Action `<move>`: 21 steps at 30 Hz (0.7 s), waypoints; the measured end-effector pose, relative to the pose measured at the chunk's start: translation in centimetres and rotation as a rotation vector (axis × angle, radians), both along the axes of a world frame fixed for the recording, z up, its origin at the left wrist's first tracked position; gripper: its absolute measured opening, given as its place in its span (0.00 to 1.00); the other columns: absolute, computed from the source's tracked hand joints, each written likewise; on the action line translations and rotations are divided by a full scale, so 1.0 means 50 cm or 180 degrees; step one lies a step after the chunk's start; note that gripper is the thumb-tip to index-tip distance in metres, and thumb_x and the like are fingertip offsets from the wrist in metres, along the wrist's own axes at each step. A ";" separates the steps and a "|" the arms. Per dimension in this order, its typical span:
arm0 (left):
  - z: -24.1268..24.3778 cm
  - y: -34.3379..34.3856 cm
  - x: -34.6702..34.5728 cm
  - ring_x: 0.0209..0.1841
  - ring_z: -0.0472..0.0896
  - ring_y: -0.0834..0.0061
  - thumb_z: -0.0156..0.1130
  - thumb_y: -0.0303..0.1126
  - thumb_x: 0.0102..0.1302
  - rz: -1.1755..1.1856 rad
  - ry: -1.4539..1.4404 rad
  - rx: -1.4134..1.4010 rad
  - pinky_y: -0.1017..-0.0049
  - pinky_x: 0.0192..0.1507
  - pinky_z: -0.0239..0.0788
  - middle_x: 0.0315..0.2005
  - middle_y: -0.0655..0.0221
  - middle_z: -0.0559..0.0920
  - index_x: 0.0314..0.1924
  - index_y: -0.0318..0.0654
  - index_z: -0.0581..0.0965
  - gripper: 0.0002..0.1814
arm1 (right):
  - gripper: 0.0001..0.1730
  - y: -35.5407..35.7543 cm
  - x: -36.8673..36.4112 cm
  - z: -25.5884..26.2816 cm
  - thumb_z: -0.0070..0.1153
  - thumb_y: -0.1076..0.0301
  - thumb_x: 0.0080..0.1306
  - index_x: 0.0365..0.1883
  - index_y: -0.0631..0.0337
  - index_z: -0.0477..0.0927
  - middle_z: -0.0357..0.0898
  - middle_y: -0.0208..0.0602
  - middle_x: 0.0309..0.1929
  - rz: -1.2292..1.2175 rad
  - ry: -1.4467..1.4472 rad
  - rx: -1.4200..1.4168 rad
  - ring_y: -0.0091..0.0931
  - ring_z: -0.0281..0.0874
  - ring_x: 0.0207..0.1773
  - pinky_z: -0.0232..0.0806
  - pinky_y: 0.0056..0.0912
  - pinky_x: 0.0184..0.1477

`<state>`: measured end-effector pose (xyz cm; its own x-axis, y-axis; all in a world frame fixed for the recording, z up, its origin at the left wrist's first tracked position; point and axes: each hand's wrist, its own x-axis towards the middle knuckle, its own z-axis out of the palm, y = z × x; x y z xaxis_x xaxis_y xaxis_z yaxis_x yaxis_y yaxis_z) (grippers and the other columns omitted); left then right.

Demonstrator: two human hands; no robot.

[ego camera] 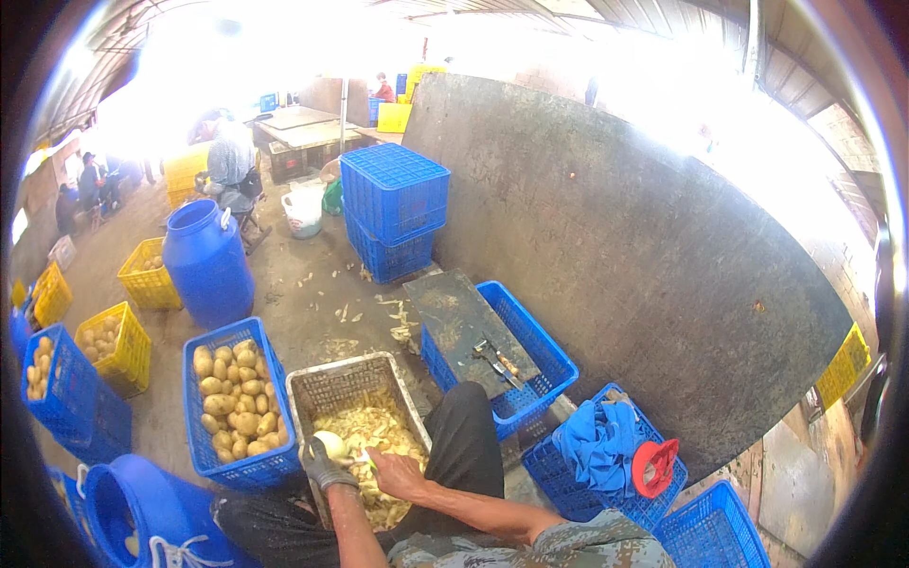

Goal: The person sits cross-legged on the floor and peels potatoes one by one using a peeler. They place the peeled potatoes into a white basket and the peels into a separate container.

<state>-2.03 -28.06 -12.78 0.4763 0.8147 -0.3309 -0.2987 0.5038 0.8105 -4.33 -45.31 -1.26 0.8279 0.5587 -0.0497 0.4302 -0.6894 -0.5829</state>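
My left hand [323, 465], in a dark glove, grips a pale peeled potato [331, 444] above a dirty plastic crate [302, 387]. Bare, my right hand [398, 474] closes around a green-handled peeler [369, 460] beside the potato; its blade is hard to make out. Potato peelings [376, 426] lie heaped in that crate, which stands between my knees. Just left of it, a blue crate [190, 426] holds several unpeeled potatoes [238, 397].
Peelers [501, 358] rest on a board [454, 319] across a blue crate [561, 380]. Blue barrels [209, 263] and yellow crates [145, 355] stand left. Right are a blue cloth [600, 444] and red cap [653, 468]. A large dark panel [603, 227] leans behind. A person [231, 160] sits farther back.
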 end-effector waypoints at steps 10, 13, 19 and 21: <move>0.160 -0.082 0.007 0.36 0.79 0.65 0.61 0.41 0.65 -0.0220 0.0133 0.0499 0.70 0.31 0.76 0.40 0.63 0.79 0.53 0.41 0.73 0.19 | 0.30 0.042 0.098 -0.007 0.53 0.62 0.61 0.62 0.62 0.67 0.79 0.56 0.32 -0.0117 -0.0162 0.0490 0.49 0.78 0.35 0.68 0.50 0.38; 0.212 -0.092 -0.014 0.41 0.80 0.66 0.56 0.40 0.69 0.0176 0.0329 0.0205 0.68 0.38 0.77 0.44 0.65 0.80 0.53 0.39 0.73 0.18 | 0.41 0.030 0.089 -0.036 0.49 0.72 0.55 0.70 0.63 0.56 0.79 0.49 0.30 -0.0067 0.0870 0.0363 0.40 0.78 0.33 0.70 0.44 0.36; 0.222 0.007 -0.014 0.37 0.77 0.74 0.68 0.35 0.60 0.0670 -0.0060 0.0576 0.71 0.37 0.72 0.38 0.65 0.81 0.51 0.38 0.78 0.19 | 0.16 -0.068 0.012 -0.102 0.53 0.66 0.63 0.46 0.66 0.77 0.79 0.52 0.31 -0.0371 -0.0526 0.0291 0.48 0.77 0.35 0.69 0.41 0.36; 0.255 0.046 -0.026 0.39 0.76 0.76 0.70 0.35 0.57 0.0698 -0.0004 0.0423 0.74 0.42 0.71 0.40 0.66 0.80 0.48 0.35 0.78 0.20 | 0.22 -0.039 0.043 -0.018 0.51 0.68 0.65 0.57 0.66 0.73 0.79 0.54 0.45 -0.0257 0.0699 0.0595 0.43 0.77 0.50 0.68 0.41 0.51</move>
<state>-3.31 -25.77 -0.04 0.2839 0.9348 -0.2134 -0.3901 0.3159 0.8649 -2.17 -47.27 -2.14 0.8508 0.5078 -0.1352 0.2278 -0.5882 -0.7760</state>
